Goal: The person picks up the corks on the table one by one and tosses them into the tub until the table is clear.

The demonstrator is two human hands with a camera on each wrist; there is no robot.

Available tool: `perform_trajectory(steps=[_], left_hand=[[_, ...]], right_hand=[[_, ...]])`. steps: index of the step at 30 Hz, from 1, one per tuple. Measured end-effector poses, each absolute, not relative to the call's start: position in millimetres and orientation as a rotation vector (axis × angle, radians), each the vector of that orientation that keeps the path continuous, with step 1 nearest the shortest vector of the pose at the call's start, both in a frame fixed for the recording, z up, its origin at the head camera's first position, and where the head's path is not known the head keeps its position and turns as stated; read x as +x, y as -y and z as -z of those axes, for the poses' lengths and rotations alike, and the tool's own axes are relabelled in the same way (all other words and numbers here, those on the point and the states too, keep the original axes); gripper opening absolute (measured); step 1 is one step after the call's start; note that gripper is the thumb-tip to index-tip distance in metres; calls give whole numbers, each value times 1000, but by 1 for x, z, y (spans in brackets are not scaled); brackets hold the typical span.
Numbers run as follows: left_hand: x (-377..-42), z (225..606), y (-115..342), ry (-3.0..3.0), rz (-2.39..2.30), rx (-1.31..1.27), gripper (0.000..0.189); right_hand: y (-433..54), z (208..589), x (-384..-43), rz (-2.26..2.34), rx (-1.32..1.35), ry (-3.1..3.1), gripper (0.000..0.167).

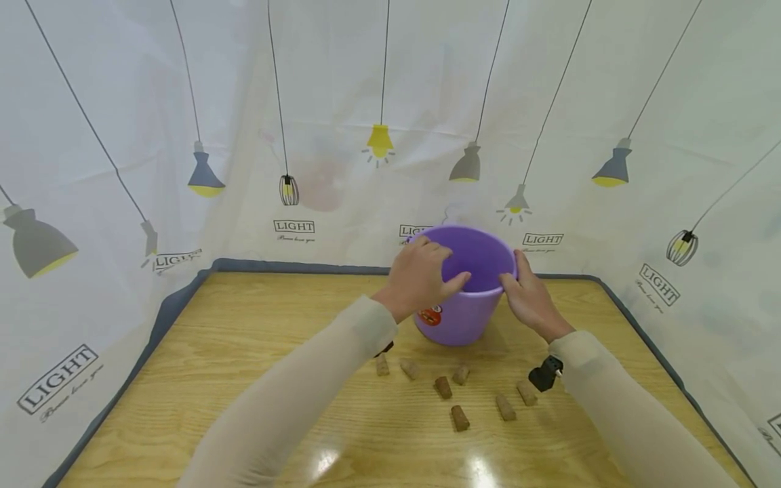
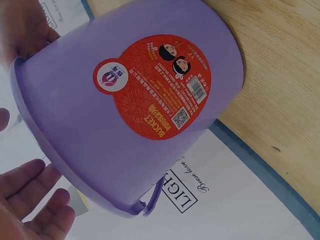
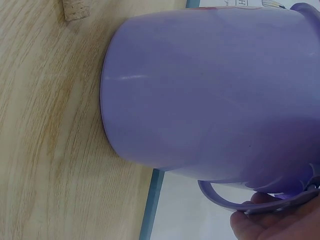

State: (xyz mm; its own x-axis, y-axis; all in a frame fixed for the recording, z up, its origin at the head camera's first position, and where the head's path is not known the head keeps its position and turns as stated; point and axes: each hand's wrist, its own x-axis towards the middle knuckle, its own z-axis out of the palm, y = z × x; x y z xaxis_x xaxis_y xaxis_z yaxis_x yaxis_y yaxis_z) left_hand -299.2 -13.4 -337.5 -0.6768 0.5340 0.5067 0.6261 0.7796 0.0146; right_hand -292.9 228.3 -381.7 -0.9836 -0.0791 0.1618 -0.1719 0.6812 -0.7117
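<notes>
A purple plastic bucket with a red label stands upright on the wooden table, toward its back edge. My right hand grips its rim on the right side, thumb at the inner edge. The right wrist view shows those fingers against the bucket's curved handle. Over the rim's left side, my left hand has its thumb and fingers spread apart. In the left wrist view its loosely bent fingers lie right beside the rim, with nothing held between them.
Several tapered corks lie scattered before the bucket, some pale like this cork, others darker like this brown cork. A white lamp-printed curtain surrounds the table at the back and sides.
</notes>
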Motion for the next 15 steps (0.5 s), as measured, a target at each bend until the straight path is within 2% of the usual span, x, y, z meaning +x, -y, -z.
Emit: perform_trajectory(steps=[15], left_hand=[[-297, 340, 27, 2377, 340, -896, 48]], right_hand=[[-229, 382, -292, -1207, 219, 2773, 74]])
